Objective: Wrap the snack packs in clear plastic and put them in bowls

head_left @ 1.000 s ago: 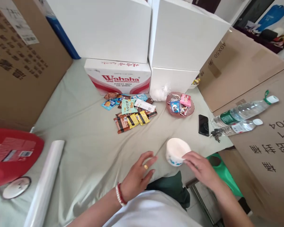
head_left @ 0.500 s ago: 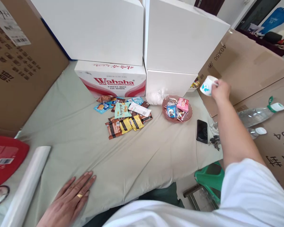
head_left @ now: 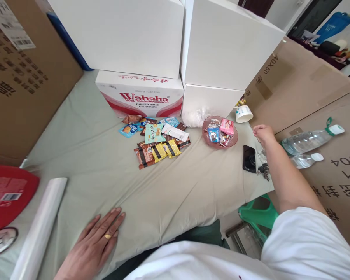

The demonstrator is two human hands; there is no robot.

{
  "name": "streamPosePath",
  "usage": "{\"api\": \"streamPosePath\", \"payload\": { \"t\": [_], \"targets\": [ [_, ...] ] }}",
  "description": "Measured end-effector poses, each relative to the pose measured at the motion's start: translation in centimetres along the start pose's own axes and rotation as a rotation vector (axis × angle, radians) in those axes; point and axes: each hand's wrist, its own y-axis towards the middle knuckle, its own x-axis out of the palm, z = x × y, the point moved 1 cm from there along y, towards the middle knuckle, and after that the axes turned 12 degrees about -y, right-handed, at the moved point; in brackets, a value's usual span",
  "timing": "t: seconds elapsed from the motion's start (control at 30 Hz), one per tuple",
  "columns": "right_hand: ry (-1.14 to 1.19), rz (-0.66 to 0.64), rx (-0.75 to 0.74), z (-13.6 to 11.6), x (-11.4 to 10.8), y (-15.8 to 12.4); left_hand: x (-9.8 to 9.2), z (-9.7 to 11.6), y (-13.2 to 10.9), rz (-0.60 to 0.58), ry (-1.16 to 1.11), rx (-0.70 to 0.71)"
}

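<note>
My left hand (head_left: 97, 241) lies flat on the cloth-covered table (head_left: 175, 194), fingers stretched out, holding nothing. My right hand (head_left: 264, 135) is at the right side, above the phone (head_left: 249, 158), its fingers loosely bent and apart from anything. Just beyond its fingertips a white paper cup (head_left: 244, 114) with a blue-green pattern rests near the corner of the white boxes. To the cup's left, a pink glass bowl (head_left: 205, 140) holds several wrapped snacks. A heap of snack packets, with a green packet (head_left: 154, 133) on top, lies left of the bowl.
White boxes, including a Wahaha carton (head_left: 141, 95), line the back. Clear bottles (head_left: 306, 143) and keys (head_left: 264, 171) lie at right by a cardboard box (head_left: 315, 81). A white roll (head_left: 41, 225) and red object (head_left: 10, 194) are at left. A green stool (head_left: 258, 214) stands below.
My right hand has let go of the paper cup and drawn back toward me. The cup now rests near the box corner, lower and further left. My left hand stays flat on the table.
</note>
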Motion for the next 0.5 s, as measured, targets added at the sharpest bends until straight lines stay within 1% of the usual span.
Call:
{"api": "streamPosePath", "payload": {
  "t": [0.07, 0.17, 0.37, 0.5],
  "targets": [
    [0.016, -0.008, 0.089, 0.4, 0.2, -0.2, 0.0, 0.0, 0.0, 0.001, 0.000, 0.004],
    [0.053, -0.065, 0.135, -1.1, 1.7, 0.1, -0.1, 0.0, 0.0, -0.001, 0.002, -0.002],
    [0.169, -0.157, 0.176, -5.6, 6.9, 2.8, -0.6, 0.3, 0.2, -0.004, -0.017, -0.033],
    [0.239, -0.174, 0.237, -7.4, 9.7, 4.9, -0.8, 0.2, 0.3, -0.020, -0.018, -0.056]
  ]
}}
